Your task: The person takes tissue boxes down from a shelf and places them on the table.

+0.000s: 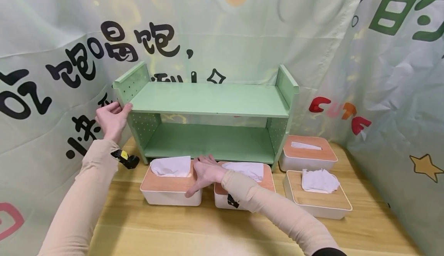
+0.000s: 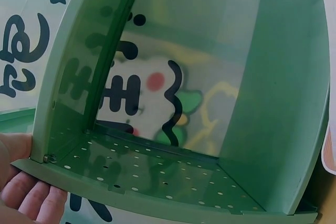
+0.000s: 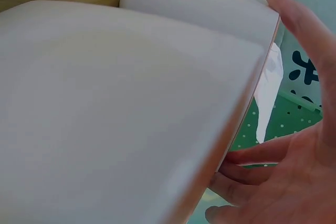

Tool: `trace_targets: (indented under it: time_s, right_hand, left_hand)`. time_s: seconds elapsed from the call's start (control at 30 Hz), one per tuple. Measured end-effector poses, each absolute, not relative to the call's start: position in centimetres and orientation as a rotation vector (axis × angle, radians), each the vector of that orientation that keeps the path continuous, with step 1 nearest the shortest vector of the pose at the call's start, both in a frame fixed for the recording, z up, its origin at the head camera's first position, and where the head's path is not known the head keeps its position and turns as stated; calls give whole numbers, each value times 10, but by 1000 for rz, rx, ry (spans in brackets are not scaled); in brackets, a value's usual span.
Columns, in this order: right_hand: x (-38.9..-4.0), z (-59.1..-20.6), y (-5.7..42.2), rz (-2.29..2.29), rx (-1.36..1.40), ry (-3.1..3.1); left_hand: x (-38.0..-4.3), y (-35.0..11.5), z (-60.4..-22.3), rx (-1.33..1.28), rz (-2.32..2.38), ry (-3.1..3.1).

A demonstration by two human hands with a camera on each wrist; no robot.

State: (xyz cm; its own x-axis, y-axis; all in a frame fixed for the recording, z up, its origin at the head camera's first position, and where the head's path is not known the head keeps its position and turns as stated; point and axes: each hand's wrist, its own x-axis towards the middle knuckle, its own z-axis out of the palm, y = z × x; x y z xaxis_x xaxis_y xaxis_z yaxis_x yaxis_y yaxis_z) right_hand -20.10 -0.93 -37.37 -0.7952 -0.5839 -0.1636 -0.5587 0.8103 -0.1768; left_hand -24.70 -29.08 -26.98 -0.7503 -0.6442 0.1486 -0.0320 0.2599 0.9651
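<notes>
A green two-tier shelf [image 1: 208, 100] with perforated side panels stands on the wooden table. My left hand [image 1: 111, 121] grips its left side panel at the height of the upper board; in the left wrist view the thumb and fingers [image 2: 37, 198] lie on either side of the panel's edge. Before the shelf sit two white tissue boxes with wood-look lids, a left box [image 1: 156, 184] and a middle box [image 1: 222, 201]. My right hand [image 1: 207, 173] spreads over the gap between them. Its thumb [image 3: 296, 17] is at the left box's edge, and its fingers reach beside the middle box's lid.
To the shelf's right are two more tissue boxes, a rear one [image 1: 319, 154] and a front one [image 1: 301, 195] with tissue sticking out. Printed cloth [image 1: 222, 36] hangs behind and at both sides of the table [image 1: 166, 229].
</notes>
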Motion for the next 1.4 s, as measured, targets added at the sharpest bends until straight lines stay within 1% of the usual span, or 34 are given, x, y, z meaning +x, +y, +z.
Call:
trace_targets:
  time_s: [0.47, 0.6, 0.9, 0.97, 1.1, 1.2, 1.4]
  right_hand:
    - [-200, -376, -9, -161, -878, 2780]
    - [-201, -372, -1, -275, -891, 2749]
    - [-206, -342, 43, -1037, -964, 2739]
    - [-208, -336, 55, -1105, -970, 2777]
    - [-208, -330, 77, -1152, -888, 2844]
    - [-206, -330, 94, -1188, -850, 2884]
    - [-197, -337, 124, -1279, -862, 2973]
  left_hand:
    - [-247, -290, -271, 590, -1516, -2027]
    - [-246, -289, -270, 596, -1530, -2015]
    - [-245, -288, -273, 559, -1489, -2026]
    - [-246, -288, -274, 551, -1475, -2034]
    - [-245, -287, -277, 510, -1451, -2045]
    - [-244, -285, -281, 469, -1426, -2065]
    - [-234, -285, -288, 329, -1394, -2147]
